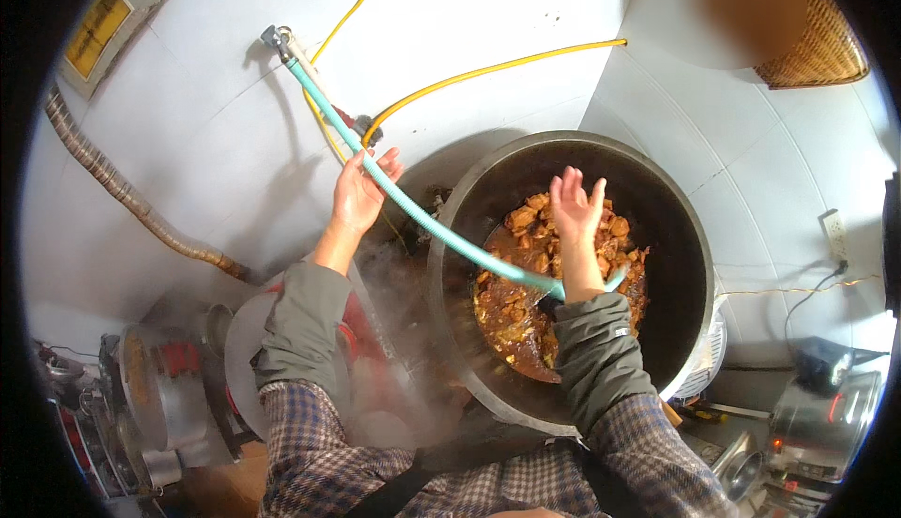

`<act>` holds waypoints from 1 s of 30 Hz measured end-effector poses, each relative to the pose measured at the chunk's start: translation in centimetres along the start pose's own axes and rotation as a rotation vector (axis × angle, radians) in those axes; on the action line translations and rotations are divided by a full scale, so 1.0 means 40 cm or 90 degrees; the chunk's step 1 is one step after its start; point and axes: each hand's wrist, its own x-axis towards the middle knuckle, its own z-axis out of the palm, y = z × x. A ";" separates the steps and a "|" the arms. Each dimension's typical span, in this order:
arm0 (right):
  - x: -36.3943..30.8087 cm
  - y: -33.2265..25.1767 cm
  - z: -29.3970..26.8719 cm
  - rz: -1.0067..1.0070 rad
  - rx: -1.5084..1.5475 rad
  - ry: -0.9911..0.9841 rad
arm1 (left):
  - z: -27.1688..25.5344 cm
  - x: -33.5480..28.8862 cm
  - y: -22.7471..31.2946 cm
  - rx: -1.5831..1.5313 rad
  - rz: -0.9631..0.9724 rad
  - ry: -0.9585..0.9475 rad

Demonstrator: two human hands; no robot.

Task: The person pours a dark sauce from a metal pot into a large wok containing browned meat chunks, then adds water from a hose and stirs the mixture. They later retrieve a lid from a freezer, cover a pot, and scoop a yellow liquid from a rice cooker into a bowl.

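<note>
A pale green ribbed hose hangs from a wall tap and curves down into a large dark wok-like pot. Chunks of browned meat lie in dark sauce inside it. My left hand is beside the upper stretch of the hose, which crosses in front of its fingers; they are stretched out, not wrapped round it. Over the pot, my right hand is raised with fingers spread and holds nothing. The hose passes beneath my right forearm, and its end shows just past the wrist.
Steam blurs the area left of the pot, where round pans and lids stand. Yellow gas piping and a flexible metal duct run along the tiled wall. A woven basket hangs upper right; a metal appliance stands lower right.
</note>
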 end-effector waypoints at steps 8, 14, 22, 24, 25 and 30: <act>-0.349 0.123 -0.165 0.201 -0.847 -0.670 | 0.185 -0.042 -0.042 -0.118 -0.070 -0.239; -0.455 0.043 -0.097 -0.084 -1.266 -0.546 | 0.266 0.018 0.095 -0.067 -0.043 -0.204; -0.372 -0.377 -0.224 -0.192 -1.710 -0.304 | 0.036 0.295 0.370 0.248 0.213 0.287; -0.406 -0.380 -0.266 -0.157 -1.741 -0.319 | 0.058 0.360 0.489 0.357 0.423 0.350; -0.433 -0.376 -0.285 -0.174 -1.780 -0.377 | 0.070 0.391 0.522 0.428 0.543 0.372; -0.602 -0.296 -0.350 -0.256 -1.750 -0.402 | 0.090 0.523 0.545 1.107 0.717 0.646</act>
